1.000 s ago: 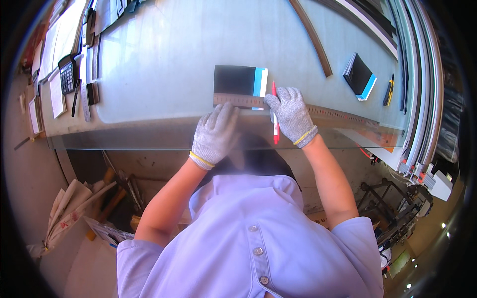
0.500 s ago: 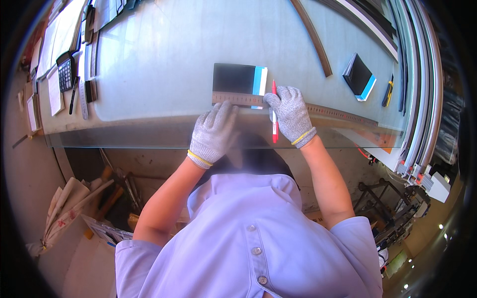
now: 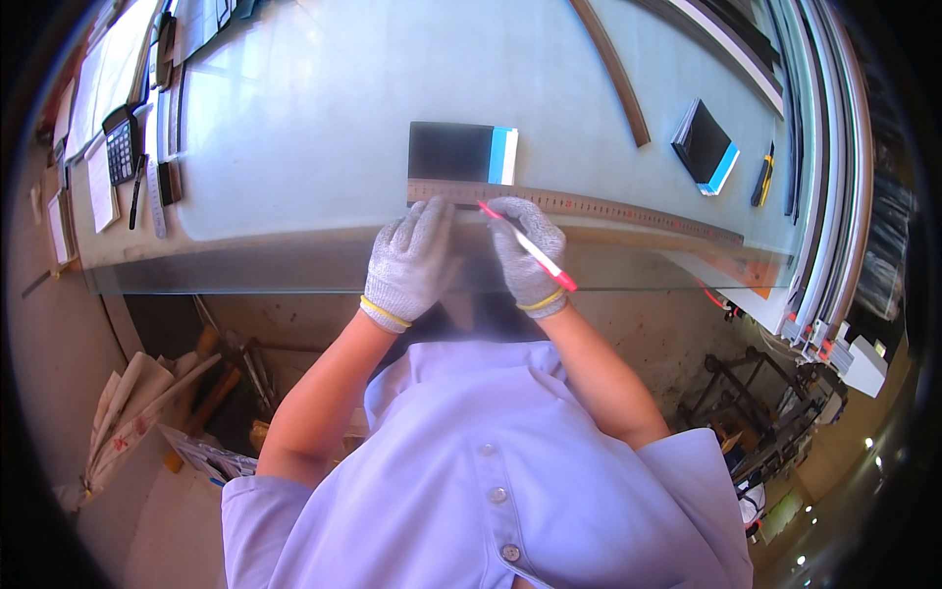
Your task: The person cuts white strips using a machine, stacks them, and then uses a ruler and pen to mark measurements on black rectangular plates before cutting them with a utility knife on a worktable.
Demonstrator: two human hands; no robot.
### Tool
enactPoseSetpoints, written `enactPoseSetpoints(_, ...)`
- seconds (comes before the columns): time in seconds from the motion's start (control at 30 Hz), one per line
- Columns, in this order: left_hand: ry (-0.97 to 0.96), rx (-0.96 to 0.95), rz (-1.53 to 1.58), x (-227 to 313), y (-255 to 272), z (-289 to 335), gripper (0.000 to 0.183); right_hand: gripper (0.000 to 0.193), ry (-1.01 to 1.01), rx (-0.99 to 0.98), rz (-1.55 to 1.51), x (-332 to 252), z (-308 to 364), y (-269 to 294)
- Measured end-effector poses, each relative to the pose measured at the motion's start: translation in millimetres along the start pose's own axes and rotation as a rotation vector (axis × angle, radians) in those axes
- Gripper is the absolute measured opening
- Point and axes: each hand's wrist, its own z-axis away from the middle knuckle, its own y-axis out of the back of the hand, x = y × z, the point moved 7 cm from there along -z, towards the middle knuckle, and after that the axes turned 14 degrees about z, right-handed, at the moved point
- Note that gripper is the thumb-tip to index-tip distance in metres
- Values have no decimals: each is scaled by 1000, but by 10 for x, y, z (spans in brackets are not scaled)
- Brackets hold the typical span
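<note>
A long steel ruler (image 3: 608,208) lies across the near part of a flat black rectangular piece (image 3: 449,152), which has a blue and a white band at its right end. My left hand (image 3: 404,263), in a grey knit glove, rests its outstretched fingers at the ruler's near edge, towards its left end. My right hand (image 3: 518,267), gloved alike, grips a red-and-white pen (image 3: 535,253). The pen slants, its red tip close to the ruler's near edge by the black piece. Glove and ruler hide the near edge of the black piece in part.
The glass-topped table (image 3: 314,118) holds a similar black-and-blue stack (image 3: 706,147) and a yellow-black cutter (image 3: 762,177) at right. A brown strip (image 3: 613,69) lies at the back. Leftward are a calculator (image 3: 121,147), a black pen (image 3: 135,191) and papers (image 3: 101,182).
My right hand has moved left and nearer to me. The pen has gone from upright in the picture to a slant, its tip now near the ruler. My left hand stays in about the same place.
</note>
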Motion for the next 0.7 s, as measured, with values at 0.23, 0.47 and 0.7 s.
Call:
enactPoseSetpoints(0.23,9,-14,0,-12,-15,1,71,11,122,38,150,-23,-20,-94)
enactPoseSetpoints(0.47,6,-10,-7,-14,-22,5,71,14,185,25,206,-21,-36,-130)
enactPoseSetpoints(0.7,15,-20,2,-2,2,-16,70,8,156,-101,155,30,-76,-134)
